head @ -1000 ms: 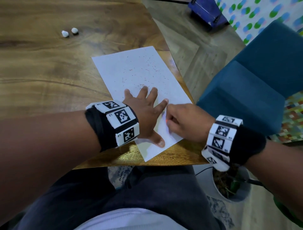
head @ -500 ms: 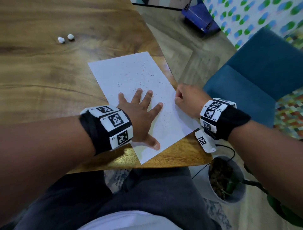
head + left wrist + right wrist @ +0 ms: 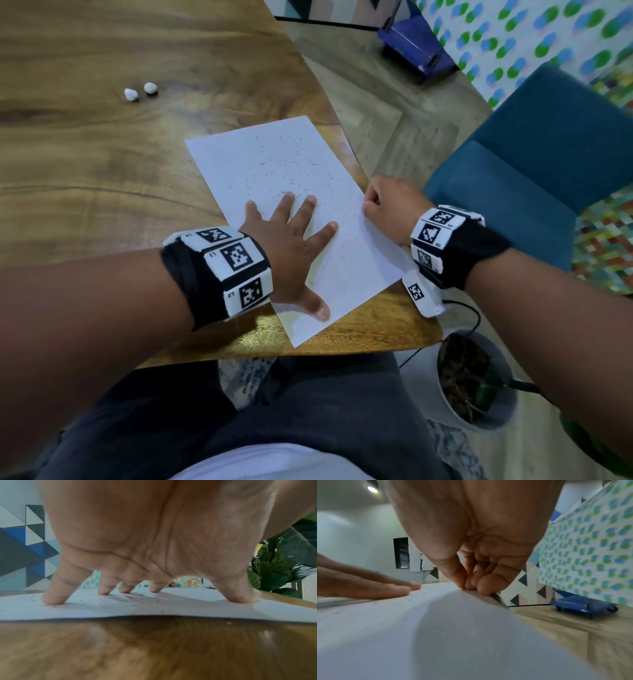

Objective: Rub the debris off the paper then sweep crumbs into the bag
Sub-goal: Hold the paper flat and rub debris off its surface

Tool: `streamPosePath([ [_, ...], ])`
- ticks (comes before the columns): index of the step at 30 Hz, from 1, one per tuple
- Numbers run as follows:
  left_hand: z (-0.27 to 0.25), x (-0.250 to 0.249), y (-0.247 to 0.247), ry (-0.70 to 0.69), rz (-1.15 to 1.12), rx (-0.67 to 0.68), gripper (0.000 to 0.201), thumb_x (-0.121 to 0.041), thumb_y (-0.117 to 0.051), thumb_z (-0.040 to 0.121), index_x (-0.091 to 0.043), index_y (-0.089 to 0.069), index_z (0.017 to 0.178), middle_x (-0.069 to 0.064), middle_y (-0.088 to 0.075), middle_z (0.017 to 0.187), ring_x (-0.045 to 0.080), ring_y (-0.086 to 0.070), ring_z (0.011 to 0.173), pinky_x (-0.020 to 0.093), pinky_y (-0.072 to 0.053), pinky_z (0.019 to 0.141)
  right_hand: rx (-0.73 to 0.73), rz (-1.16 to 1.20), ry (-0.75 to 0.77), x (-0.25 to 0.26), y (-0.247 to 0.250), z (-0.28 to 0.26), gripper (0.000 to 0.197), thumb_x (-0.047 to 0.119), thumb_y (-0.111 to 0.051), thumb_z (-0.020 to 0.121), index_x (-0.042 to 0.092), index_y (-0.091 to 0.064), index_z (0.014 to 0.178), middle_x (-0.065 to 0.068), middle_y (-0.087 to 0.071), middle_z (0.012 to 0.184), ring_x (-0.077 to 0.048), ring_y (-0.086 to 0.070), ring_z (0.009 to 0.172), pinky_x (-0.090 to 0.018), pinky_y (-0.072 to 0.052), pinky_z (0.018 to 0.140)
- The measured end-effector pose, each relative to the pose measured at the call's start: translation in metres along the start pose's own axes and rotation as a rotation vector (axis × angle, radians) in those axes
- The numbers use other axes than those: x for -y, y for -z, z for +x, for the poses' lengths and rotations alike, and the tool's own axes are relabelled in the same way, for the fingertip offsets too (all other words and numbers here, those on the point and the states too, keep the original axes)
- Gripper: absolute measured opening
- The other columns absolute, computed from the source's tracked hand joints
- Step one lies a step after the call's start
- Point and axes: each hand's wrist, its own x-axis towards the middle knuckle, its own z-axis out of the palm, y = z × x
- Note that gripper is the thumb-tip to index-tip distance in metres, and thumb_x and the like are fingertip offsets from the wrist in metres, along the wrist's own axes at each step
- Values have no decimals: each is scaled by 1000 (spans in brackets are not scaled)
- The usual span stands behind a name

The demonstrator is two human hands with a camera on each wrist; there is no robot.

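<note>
A white sheet of paper [image 3: 274,171] lies at an angle near the right corner of the wooden table [image 3: 102,171]. Fine dark debris specks [image 3: 301,161] are scattered over it. My left hand [image 3: 291,240] is spread flat on the lower half of the sheet, and the left wrist view shows its fingertips [image 3: 54,597] pressing the paper [image 3: 102,609] down. My right hand [image 3: 387,205] is at the sheet's right edge with its fingers curled. In the right wrist view its thumb and fingertips [image 3: 469,585] pinch that edge, and the paper [image 3: 453,628] bulges up slightly.
Two small white lumps [image 3: 140,91] sit on the table at the far left. A blue chair [image 3: 531,171] stands to the right of the table corner, with a potted plant [image 3: 472,380] on the floor below it. A blue cart [image 3: 414,44] is on the floor farther back.
My right hand has left the lower middle of the paper, beside my left index finger, and gone to the sheet's right edge. My left hand has stayed spread on the paper.
</note>
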Motion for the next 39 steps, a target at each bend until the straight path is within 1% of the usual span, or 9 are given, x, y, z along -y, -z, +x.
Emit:
streamPosePath([
  [4,0,4,5,-8,-6,3,131,-100,-47,63,-39,21,157,6,28,167,35,17,155,77,-12,113,-9,-6,0,3,-1,-12,9,21,-46,93,18,-55,92,-3,-64,87,-25,-60,83,-40,-53,74],
  [10,1,7,9,-8,-15,12,122,-93,-50,71,-40,16,159,3,24,168,33,15,156,75,-18,114,95,-6,206,8,-17,-57,10,26,-50,94,19,-53,88,2,-62,79,-20,-58,76,-40,-52,70],
  [15,1,8,7,-10,-15,-16,127,-95,-50,69,-34,13,160,2,22,169,32,11,156,73,-22,113,-14,-5,12,-7,-5,-18,11,24,-46,97,17,-55,96,-5,-64,92,-26,-60,85,-40,-53,78],
  [19,0,9,6,-12,-33,-20,128,-94,-52,69,-33,14,160,1,22,169,31,12,156,74,-20,113,-23,-44,-46,-8,-2,-7,12,23,-45,97,16,-53,93,-7,-63,92,-27,-60,83,-37,-50,72],
  [27,1,7,6,-5,-20,-15,128,-93,-51,70,-31,15,161,3,23,169,33,12,156,74,-20,113,99,-53,263,18,-16,-53,10,26,-49,96,16,-53,93,-2,-63,86,-23,-59,80,-41,-51,73],
  [31,1,9,4,-3,-31,-37,133,-95,-51,67,-26,11,162,1,20,170,31,10,157,73,-22,112,16,-2,66,6,-9,-23,11,26,-47,96,18,-55,94,-4,-64,90,-25,-60,84,-41,-53,77],
  [33,2,10,3,0,-42,-54,135,-96,-52,66,-24,9,162,0,18,170,30,9,157,72,-23,112,-6,18,-28,5,-5,-5,11,23,-45,95,17,-54,93,-6,-64,92,-26,-61,83,-38,-52,72],
  [37,2,11,2,-4,-61,-55,136,-96,-53,66,-23,11,162,-1,20,170,28,11,157,73,-19,114,7,-16,-73,10,-3,6,11,17,-42,92,15,-53,91,-9,-64,91,-29,-61,81,-33,-46,61],
  [39,3,11,2,-5,-62,-56,137,-96,-52,65,-23,11,162,-1,21,170,28,11,157,73,-20,114,9,-42,-30,15,-6,-5,9,20,-44,93,16,-52,91,-7,-63,89,-28,-60,81,-36,-50,67],
])
